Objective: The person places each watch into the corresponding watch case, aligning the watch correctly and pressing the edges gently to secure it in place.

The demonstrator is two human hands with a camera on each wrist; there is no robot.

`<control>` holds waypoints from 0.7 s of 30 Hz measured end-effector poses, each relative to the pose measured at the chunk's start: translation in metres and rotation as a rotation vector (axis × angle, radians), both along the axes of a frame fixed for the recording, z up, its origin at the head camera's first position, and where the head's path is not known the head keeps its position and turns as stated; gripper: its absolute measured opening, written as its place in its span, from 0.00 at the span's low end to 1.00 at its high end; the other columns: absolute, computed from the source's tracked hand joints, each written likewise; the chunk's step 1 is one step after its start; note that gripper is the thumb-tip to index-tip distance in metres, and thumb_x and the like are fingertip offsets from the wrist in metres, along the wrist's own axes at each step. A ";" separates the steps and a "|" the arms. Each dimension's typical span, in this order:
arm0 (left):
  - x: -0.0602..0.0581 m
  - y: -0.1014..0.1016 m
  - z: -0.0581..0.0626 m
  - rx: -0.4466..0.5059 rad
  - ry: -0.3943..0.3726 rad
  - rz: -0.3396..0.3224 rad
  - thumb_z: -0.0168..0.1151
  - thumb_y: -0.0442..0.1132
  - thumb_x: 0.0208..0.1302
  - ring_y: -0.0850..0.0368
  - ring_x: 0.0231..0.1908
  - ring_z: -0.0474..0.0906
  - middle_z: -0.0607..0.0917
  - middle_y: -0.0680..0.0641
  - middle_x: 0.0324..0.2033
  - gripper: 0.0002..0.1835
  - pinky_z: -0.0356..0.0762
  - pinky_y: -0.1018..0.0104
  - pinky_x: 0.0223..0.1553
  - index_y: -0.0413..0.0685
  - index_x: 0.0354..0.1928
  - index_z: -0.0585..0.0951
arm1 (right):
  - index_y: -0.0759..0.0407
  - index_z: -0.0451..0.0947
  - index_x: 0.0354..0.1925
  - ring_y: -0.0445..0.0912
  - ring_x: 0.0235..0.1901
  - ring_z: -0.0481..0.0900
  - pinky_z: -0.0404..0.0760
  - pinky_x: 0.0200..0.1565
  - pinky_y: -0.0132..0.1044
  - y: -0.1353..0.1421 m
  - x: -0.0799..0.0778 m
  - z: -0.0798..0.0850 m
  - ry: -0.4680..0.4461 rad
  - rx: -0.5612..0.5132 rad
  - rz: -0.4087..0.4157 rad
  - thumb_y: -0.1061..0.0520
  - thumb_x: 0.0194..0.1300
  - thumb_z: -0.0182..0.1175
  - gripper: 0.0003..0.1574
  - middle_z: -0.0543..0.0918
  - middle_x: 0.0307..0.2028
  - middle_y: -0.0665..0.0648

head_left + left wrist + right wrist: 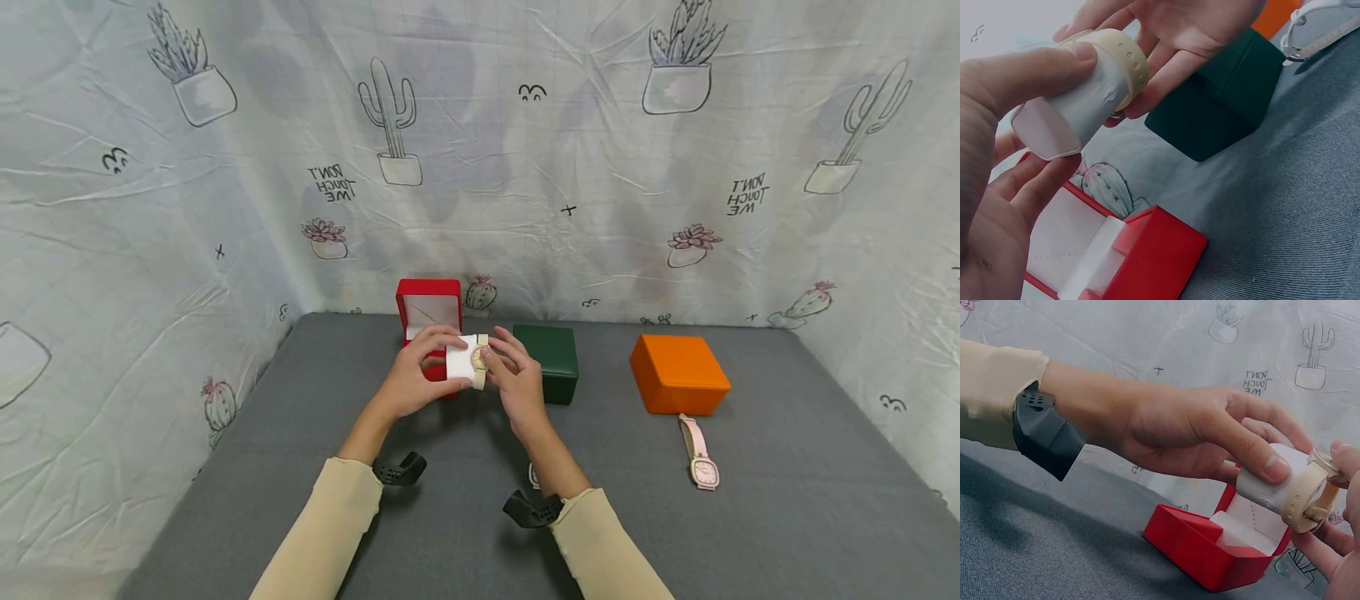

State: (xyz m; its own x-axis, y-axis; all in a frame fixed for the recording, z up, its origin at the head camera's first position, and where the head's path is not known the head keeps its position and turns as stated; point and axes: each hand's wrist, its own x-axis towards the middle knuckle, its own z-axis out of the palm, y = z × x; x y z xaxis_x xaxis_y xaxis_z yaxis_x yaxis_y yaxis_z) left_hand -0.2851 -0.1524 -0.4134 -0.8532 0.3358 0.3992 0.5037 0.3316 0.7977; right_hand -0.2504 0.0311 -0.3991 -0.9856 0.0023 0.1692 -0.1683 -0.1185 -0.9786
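My left hand grips a white watch cushion, the thumb on one side and the fingers round the other. A cream-strapped wristwatch with a gold-toned dial encircles the cushion's right end. My right hand pinches this watch, its thumb over the dial and its fingers behind. Just beyond and below the hands stands an open red watch box, with a white lid lining and a red inside. In the head view the hands partly hide that box.
Right of the hands is a closed green box. Farther right stands a closed orange box, with a pink-strapped watch lying before it. Another watch is mostly hidden under my right forearm. A patterned curtain hangs behind the grey table.
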 end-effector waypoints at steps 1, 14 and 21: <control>0.000 0.000 0.000 0.006 0.002 -0.004 0.76 0.35 0.48 0.46 0.61 0.67 0.72 0.43 0.62 0.29 0.77 0.46 0.57 0.47 0.55 0.79 | 0.68 0.75 0.59 0.48 0.54 0.80 0.84 0.49 0.40 0.000 0.000 0.000 0.006 0.006 0.000 0.58 0.68 0.59 0.24 0.68 0.68 0.56; 0.006 -0.006 0.012 0.001 -0.011 -0.029 0.77 0.41 0.48 0.53 0.60 0.68 0.75 0.52 0.60 0.27 0.78 0.50 0.56 0.58 0.54 0.81 | 0.58 0.73 0.61 0.51 0.59 0.76 0.83 0.47 0.34 0.003 -0.013 -0.014 0.011 0.042 0.063 0.53 0.68 0.59 0.25 0.66 0.70 0.50; 0.007 -0.008 0.017 0.009 -0.025 -0.052 0.76 0.38 0.49 0.53 0.60 0.68 0.75 0.50 0.61 0.27 0.78 0.50 0.56 0.55 0.54 0.81 | 0.52 0.74 0.61 0.49 0.57 0.78 0.82 0.43 0.31 0.002 -0.018 -0.023 0.035 0.035 0.083 0.49 0.67 0.60 0.25 0.70 0.67 0.48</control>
